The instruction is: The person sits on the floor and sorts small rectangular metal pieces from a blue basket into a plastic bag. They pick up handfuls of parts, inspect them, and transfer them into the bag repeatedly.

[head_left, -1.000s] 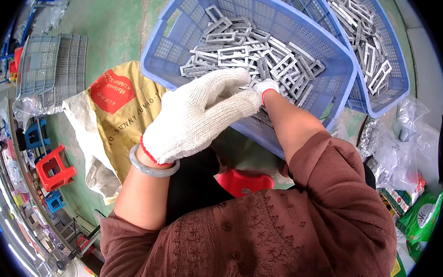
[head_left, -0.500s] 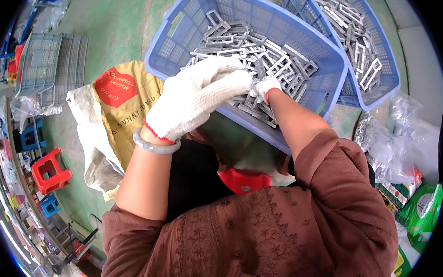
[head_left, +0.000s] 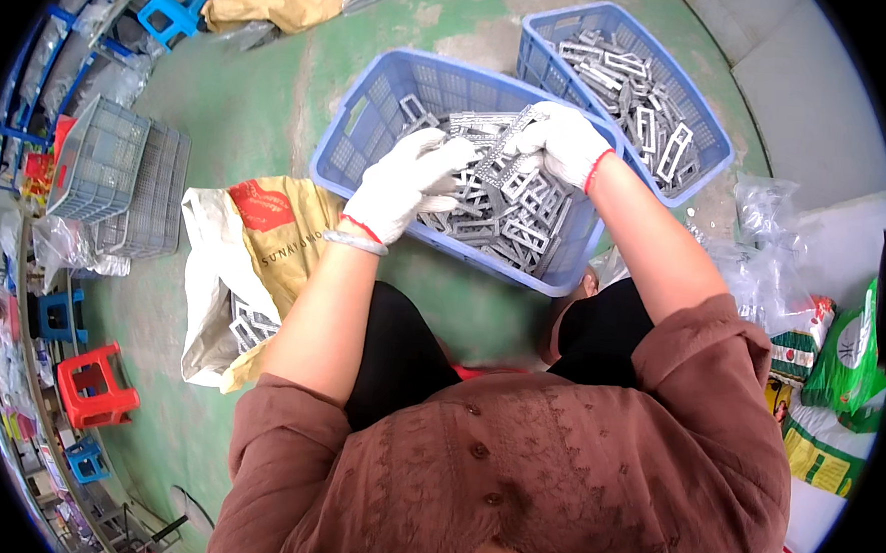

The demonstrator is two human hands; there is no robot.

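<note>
My right hand (head_left: 562,143), in a white knit glove with a red cuff, pinches a long grey metal rectangular frame (head_left: 500,151) by its upper end. The piece is tilted above a blue plastic basket (head_left: 355,137) that holds many similar loose frames (head_left: 514,225). My left hand (head_left: 408,180), gloved the same way, is over the basket's left part with its fingers apart, close to the lower end of the held frame. Whether the left fingertips touch it I cannot tell. A pale bangle (head_left: 355,241) circles my left wrist.
Behind to the right stands a second blue basket (head_left: 717,171) of metal frames. A yellow and white sack (head_left: 301,214) with some frames inside lies at my left. Farther left are grey crates (head_left: 98,158) and a red stool (head_left: 97,386). Plastic bags (head_left: 765,253) lie at right.
My hands have moved apart, and the right one has lifted a grey frame out above the pile. The view has shifted, so more floor and the sack's contents show.
</note>
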